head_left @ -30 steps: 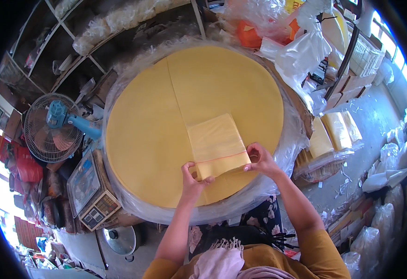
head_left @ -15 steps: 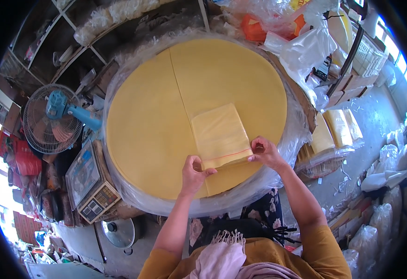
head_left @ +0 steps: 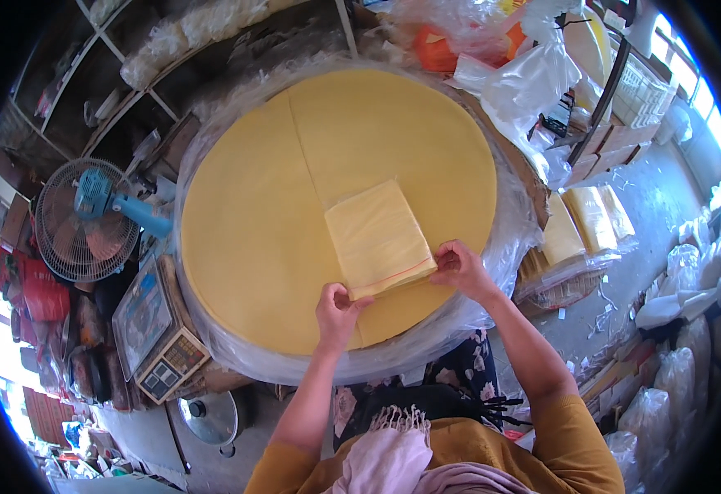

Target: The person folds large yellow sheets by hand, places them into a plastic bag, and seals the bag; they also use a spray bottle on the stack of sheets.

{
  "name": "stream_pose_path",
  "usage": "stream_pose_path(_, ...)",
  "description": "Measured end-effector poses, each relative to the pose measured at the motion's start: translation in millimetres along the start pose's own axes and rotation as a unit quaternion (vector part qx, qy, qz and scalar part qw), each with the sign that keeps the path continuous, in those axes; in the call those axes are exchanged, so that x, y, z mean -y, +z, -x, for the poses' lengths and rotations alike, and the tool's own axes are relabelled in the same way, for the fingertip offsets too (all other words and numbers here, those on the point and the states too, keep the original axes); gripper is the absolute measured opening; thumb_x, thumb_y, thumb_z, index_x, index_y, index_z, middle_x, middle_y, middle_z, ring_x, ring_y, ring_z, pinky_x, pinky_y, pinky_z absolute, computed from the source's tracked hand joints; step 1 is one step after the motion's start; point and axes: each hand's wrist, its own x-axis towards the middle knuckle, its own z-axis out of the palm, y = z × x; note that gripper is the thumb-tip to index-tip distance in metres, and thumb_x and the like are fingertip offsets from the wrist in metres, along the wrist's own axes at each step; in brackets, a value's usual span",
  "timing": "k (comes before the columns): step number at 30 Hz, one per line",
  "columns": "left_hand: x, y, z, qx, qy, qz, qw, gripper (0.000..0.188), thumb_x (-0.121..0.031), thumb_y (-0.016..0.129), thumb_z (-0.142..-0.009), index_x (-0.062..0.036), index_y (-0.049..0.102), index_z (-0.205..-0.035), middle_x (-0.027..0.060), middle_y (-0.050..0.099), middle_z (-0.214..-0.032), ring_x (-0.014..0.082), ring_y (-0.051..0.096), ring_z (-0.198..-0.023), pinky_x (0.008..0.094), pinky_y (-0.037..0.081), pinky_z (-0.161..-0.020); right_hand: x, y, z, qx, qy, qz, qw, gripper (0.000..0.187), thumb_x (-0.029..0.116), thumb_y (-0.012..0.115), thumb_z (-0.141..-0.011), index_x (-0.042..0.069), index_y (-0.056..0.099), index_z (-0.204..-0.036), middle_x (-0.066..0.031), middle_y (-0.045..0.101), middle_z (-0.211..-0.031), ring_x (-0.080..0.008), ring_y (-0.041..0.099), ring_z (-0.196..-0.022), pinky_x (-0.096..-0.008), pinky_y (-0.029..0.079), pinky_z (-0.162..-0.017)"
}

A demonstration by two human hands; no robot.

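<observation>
A clear plastic bag (head_left: 379, 233) filled with flat, square yellow sheets lies slightly tilted on a large round yellow tabletop (head_left: 245, 206). A thin red line crosses the bag near the edge closest to me. My left hand (head_left: 338, 317) pinches the near left corner between thumb and fingers. At the near right corner, my right hand (head_left: 461, 270) is closed on the bag's edge in the same way. The fingertips under the edge are partly hidden.
Clear plastic sheeting (head_left: 513, 247) drapes round the table's rim. To the left stand a blue fan (head_left: 88, 218) and a weighing scale (head_left: 158, 329). Several filled yellow packs (head_left: 591, 218) are stacked at the right, below loose plastic bags (head_left: 521, 95).
The whole view has shifted slightly, so the table and bag appear a little farther left. Both hands keep hold of the bag's near corners, with only small finger movements.
</observation>
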Motion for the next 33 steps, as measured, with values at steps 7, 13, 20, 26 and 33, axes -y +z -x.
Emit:
stream_pose_path(7,-7.7,5.0,0.0,-0.042,-0.083,-0.016,0.996,0.034,-0.009,0.079,-0.066,-0.0024,0.049,-0.081,0.0,0.053,-0.068,0.0075,0.048,-0.061,0.0224,0.043,-0.058,-3.0,-3.8,-7.9,0.028,0.034,0.067,0.997,0.035,0.003,0.076,-0.063,0.003,0.056,-0.092,-0.0013,0.057,-0.079,-0.0091,0.055,-0.072,-0.0229,0.047,-0.066)
stream_pose_path(13,4.0,4.3,-1.2,-0.05,-0.066,-0.024,0.996,0.032,-0.008,0.077,-0.066,-0.0015,0.05,-0.08,0.0015,0.054,-0.066,0.0088,0.049,-0.061,0.0234,0.044,-0.058,-8.0,-3.7,-15.3,0.04,0.009,0.007,0.999,0.038,0.007,0.079,-0.064,0.003,0.055,-0.093,-0.0022,0.058,-0.082,-0.0121,0.057,-0.074,-0.0254,0.048,-0.067)
stream_pose_path(20,11.6,9.7,-1.6,-0.063,-0.099,0.047,0.992,0.026,0.0,0.072,-0.07,-0.0023,0.047,-0.075,-0.0019,0.049,-0.064,0.0054,0.046,-0.06,0.0211,0.041,-0.056,2.9,-3.7,-16.4,0.035,0.02,0.028,0.999,0.03,0.007,0.078,-0.065,0.004,0.056,-0.085,-0.0016,0.059,-0.077,-0.0112,0.057,-0.072,-0.0247,0.048,-0.067)
stream_pose_path(26,10.8,10.4,2.7,-0.083,-0.089,0.064,0.99,0.029,0.0,0.072,-0.072,-0.0056,0.043,-0.075,-0.0005,0.049,-0.064,0.0068,0.047,-0.052,0.0202,0.038,-0.047,-5.7,0.9,-14.0,0.039,-0.009,0.046,0.998,0.02,0.004,0.075,-0.069,0.004,0.056,-0.075,0.0019,0.056,-0.069,-0.0065,0.053,-0.066,-0.0217,0.044,-0.061)
stream_pose_path(33,-58.4,-2.9,-6.7,-0.13,-0.083,0.115,0.981,0.026,-0.004,0.073,-0.073,-0.0024,0.047,-0.075,0.0025,0.053,-0.062,0.0099,0.053,-0.052,0.0215,0.043,-0.05,40.7,-5.4,-20.0,0.029,-0.063,0.016,0.997,0.02,0.009,0.074,-0.072,0.003,0.054,-0.069,-0.0017,0.054,-0.061,-0.0107,0.053,-0.058,-0.0252,0.045,-0.054)
